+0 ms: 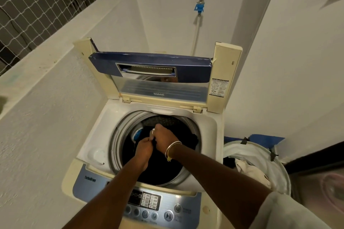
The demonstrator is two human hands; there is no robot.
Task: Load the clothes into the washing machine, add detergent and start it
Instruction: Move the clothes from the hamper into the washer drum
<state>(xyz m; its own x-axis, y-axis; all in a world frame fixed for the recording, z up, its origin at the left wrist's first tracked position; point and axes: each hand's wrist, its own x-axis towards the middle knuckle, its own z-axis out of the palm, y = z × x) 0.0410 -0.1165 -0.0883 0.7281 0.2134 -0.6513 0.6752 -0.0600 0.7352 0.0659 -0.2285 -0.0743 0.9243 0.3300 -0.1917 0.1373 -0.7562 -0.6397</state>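
A dark garment [188, 138] is held over the drum of the washing machine [93, 147], whose lid [150, 63] is raised. It is pinched by the curled fingers of the left hand [144, 147] and gripped by the right hand [163, 138], the two touching. A laundry basket [279, 165] of pale clothes [249, 171] is seen just beside the machine.

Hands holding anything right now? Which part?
Yes: left hand and right hand pinch a dark garment by a bunched bit between them, over the drum; which part can't be told.
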